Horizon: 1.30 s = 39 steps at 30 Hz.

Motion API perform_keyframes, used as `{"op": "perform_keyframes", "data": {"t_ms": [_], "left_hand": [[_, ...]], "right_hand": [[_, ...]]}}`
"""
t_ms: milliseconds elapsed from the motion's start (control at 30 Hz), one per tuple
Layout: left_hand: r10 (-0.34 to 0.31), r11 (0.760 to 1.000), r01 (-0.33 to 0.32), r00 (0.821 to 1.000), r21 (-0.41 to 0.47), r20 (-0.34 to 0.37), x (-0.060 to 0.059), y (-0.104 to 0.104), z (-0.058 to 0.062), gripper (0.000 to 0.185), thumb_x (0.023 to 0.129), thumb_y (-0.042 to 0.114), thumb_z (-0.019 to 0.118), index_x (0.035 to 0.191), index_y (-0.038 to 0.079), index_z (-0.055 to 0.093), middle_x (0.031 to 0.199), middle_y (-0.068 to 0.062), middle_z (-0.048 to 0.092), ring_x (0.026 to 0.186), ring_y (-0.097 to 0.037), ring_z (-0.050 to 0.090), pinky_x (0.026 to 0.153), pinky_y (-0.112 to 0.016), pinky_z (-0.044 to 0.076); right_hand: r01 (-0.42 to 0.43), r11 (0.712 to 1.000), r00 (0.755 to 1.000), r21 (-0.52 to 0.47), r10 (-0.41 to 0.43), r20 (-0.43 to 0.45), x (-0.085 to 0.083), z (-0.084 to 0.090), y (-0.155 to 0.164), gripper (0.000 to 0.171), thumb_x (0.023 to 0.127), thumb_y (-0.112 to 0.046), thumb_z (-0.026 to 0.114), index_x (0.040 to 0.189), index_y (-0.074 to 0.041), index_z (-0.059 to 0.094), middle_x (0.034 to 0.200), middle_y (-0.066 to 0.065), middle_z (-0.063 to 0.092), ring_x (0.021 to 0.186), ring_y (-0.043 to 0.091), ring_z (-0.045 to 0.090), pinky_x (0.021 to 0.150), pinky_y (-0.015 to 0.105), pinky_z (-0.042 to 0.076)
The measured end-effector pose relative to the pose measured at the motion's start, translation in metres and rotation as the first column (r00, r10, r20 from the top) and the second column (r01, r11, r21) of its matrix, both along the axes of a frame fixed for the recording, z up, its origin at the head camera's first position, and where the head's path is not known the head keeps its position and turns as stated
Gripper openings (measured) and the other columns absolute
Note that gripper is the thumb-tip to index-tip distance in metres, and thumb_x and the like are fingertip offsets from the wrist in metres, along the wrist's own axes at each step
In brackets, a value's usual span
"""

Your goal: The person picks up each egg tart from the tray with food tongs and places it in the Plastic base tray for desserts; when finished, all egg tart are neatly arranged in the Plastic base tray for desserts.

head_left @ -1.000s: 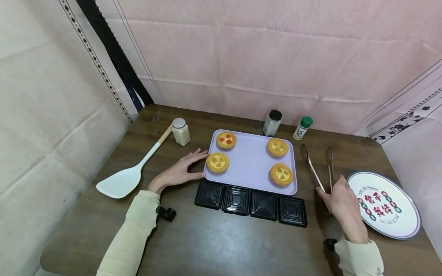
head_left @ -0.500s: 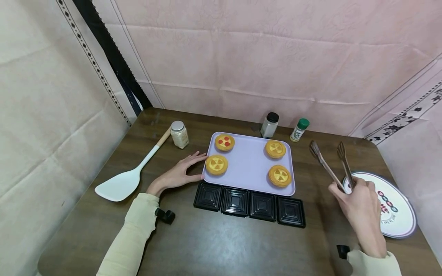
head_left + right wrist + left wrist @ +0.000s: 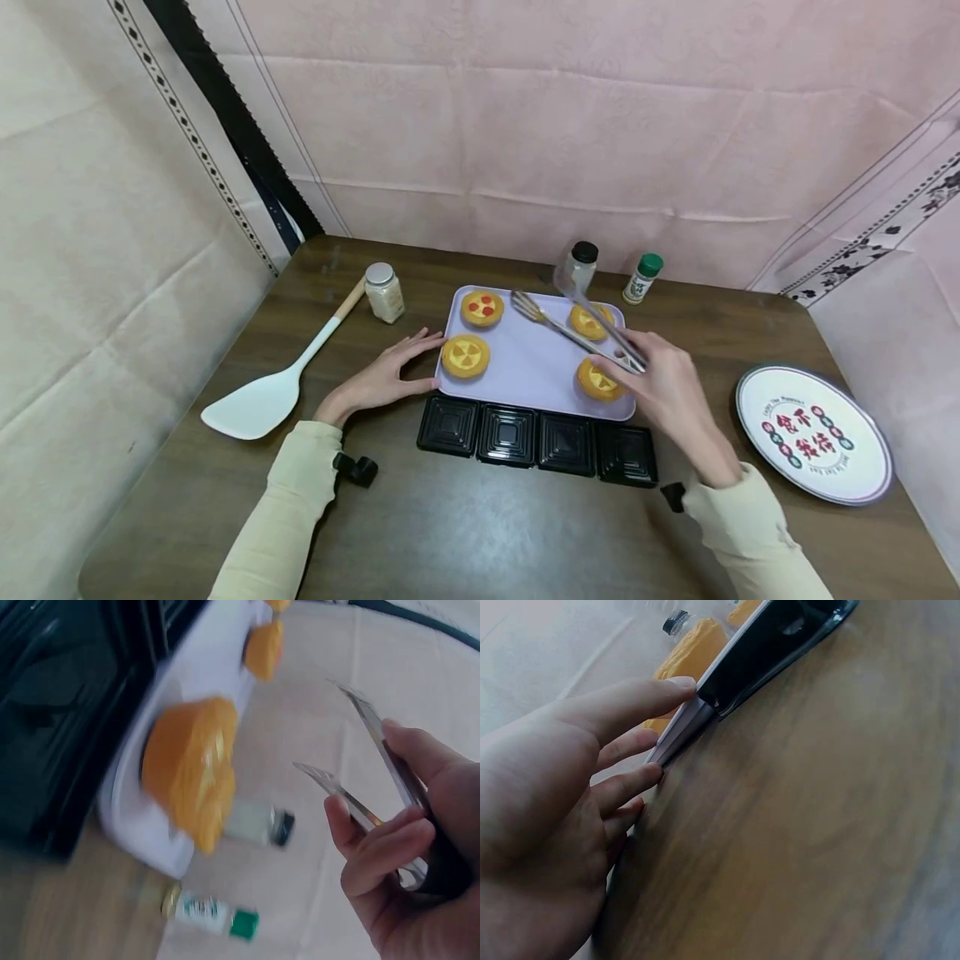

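My left hand [image 3: 382, 379] touches the left edge of a lilac tray [image 3: 536, 358] with nearly straight fingers; the left wrist view shows its fingertips at the tray's rim. My right hand [image 3: 671, 387] grips metal tongs [image 3: 555, 323] above the tray's right half, their two arms spread with nothing between them. Several small tarts lie on the tray: one with red dots [image 3: 482, 307] at the back left, a yellow-patterned tart [image 3: 465, 356] before it, and two more yellow ones on the right. The tongs and hand partly cover those two right-hand tarts.
A row of black square trays [image 3: 507, 433] stands along the lilac tray's front. Behind are a black-capped jar [image 3: 582, 262] and a green-capped bottle [image 3: 643, 278]. A silver-lidded jar [image 3: 385, 293] and white spatula [image 3: 258, 404] lie left, a white plate [image 3: 810, 458] right.
My right hand has lifted the tongs off the table on the right and carried them left, over the tray. The left hand stays at the tray's edge.
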<state>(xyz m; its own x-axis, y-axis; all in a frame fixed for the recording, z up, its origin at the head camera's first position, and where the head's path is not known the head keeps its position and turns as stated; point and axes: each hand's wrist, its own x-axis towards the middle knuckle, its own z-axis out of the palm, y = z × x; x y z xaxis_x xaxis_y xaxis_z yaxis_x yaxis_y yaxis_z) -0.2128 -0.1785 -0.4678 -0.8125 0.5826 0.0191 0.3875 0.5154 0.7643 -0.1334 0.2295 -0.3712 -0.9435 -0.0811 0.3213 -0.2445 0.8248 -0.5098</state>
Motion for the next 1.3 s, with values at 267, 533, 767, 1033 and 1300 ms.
{"op": "perform_keyframes", "data": {"t_ms": [267,533,767,1033,1300], "left_hand": [[0.003,1.000,-0.003,1.000,-0.011,0.004,0.002,0.002,0.000,0.068,0.092,0.040,0.068,0.152,0.029,0.037,0.160,0.001,0.025,0.148,-0.022,0.008,0.114,-0.056,0.007],[0.000,1.000,0.000,1.000,-0.010,0.009,0.002,0.003,0.001,0.068,0.093,0.040,0.068,0.152,0.027,0.037,0.160,0.002,0.024,0.148,-0.020,0.007,0.115,-0.055,0.006],[0.002,1.000,-0.002,1.000,0.003,0.007,0.002,0.002,0.001,0.068,0.092,0.038,0.069,0.152,0.027,0.038,0.160,0.001,0.025,0.148,-0.019,0.008,0.115,-0.054,0.007],[0.005,1.000,-0.005,1.000,0.004,0.018,0.002,0.000,0.001,0.070,0.092,0.042,0.068,0.152,0.026,0.037,0.160,0.001,0.024,0.148,-0.020,0.007,0.114,-0.057,0.006],[-0.004,1.000,0.004,1.000,0.012,-0.004,0.001,0.000,0.000,0.069,0.092,0.039,0.069,0.152,0.026,0.038,0.160,0.000,0.026,0.148,-0.020,0.008,0.115,-0.055,0.006]], "right_hand": [[-0.079,0.997,0.997,0.022,0.079,-0.015,-0.032,-0.014,-0.042,0.054,0.080,-0.047,0.079,0.108,-0.001,0.072,0.074,0.006,0.061,0.059,0.020,0.051,0.047,0.029,0.036],[-0.101,0.993,0.995,0.054,0.102,-0.016,-0.039,-0.022,-0.060,0.047,0.079,-0.043,0.081,0.104,-0.004,0.073,0.069,0.003,0.058,0.049,0.014,0.046,0.042,0.028,0.034],[-0.102,0.994,0.995,0.039,0.101,0.027,-0.041,-0.022,-0.064,0.043,0.080,-0.040,0.081,0.101,-0.003,0.074,0.062,0.001,0.051,0.044,0.012,0.043,0.039,0.027,0.033],[-0.109,0.993,0.993,0.035,0.107,0.053,-0.043,-0.021,-0.065,0.041,0.081,-0.039,0.081,0.096,-0.001,0.075,0.055,-0.001,0.045,0.042,0.013,0.042,0.039,0.026,0.031],[-0.123,0.992,0.992,0.023,0.122,0.032,-0.045,-0.021,-0.063,0.037,0.082,-0.037,0.080,0.094,-0.002,0.076,0.057,0.000,0.047,0.042,0.012,0.043,0.038,0.026,0.032]]}}
